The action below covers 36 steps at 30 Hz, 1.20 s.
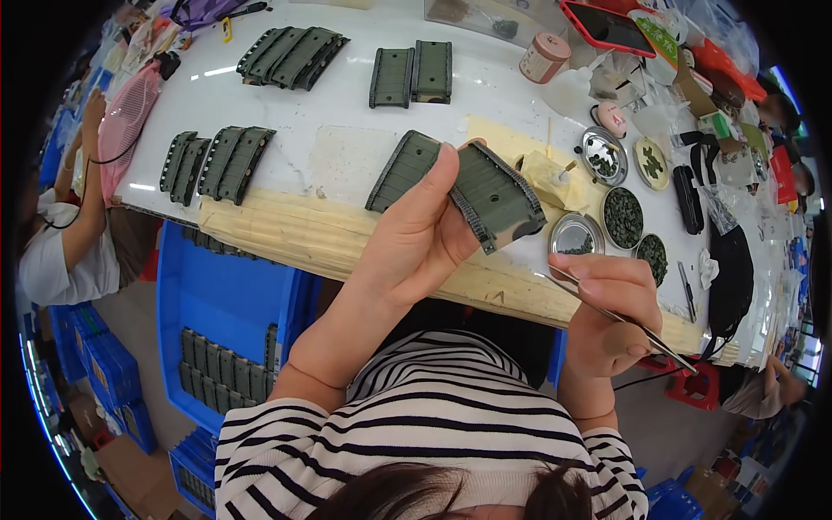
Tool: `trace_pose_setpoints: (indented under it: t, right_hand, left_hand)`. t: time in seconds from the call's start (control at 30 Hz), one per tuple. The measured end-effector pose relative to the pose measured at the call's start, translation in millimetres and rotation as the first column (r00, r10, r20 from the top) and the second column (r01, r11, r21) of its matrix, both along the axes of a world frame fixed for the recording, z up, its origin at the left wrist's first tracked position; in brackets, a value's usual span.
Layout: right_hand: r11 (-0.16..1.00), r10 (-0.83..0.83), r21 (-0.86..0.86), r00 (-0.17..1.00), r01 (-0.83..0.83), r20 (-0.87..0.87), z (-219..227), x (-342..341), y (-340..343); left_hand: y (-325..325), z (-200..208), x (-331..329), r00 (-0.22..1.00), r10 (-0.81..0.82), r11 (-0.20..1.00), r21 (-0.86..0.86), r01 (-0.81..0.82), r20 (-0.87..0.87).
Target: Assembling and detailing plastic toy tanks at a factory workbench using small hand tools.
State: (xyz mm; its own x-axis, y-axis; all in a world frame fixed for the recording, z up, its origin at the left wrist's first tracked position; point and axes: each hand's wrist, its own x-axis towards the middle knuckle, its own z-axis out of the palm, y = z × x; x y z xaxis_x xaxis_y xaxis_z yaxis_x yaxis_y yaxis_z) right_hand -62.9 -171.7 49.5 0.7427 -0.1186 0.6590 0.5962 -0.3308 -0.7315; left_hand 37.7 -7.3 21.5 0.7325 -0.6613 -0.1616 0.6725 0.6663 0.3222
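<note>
Head view: left hand (416, 238) fingers grip ridged green part (468, 186); right hand (611, 308) pinches tweezers (620, 318).

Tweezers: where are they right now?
Head view, lower right: the tweezers are in the right hand, tips toward the round tins.
</note>
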Motion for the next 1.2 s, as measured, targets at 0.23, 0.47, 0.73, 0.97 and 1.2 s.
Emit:
trace_pose_setpoints:
  t: [0.23,0.47,0.73,0.97,1.2]
  right_hand:
    - [0.999,-0.034,0.009,0.999,0.033,0.021,0.0,-2.9,9.9]
    - [1.0,0.008,-0.011,1.0,-0.009,-0.017,3.9,-4.7,10.8]
    - [1.0,0.003,0.004,1.0,-0.003,-0.012,1.4,-5.0,9.9]
    - [0.999,-0.016,-0.035,1.0,0.017,0.027,-0.6,-5.5,5.2]
    - [0.999,-0.025,-0.025,0.999,0.026,0.041,-1.3,-7.3,4.6]
  left_hand:
    - [-9.1,-3.2,3.3,0.982,-0.08,0.985,-0.167,0.052,-0.168]
    - [-13.0,-4.9,6.2,0.963,-0.118,0.978,-0.197,0.07,-0.241]
    - [-13.8,-4.7,7.0,0.947,-0.13,0.972,-0.225,0.064,-0.292]
    - [-21.9,2.0,6.6,0.94,-0.144,0.963,-0.264,0.061,-0.309]
    - [-29.3,2.5,6.2,0.946,-0.121,0.976,-0.208,0.059,-0.302]
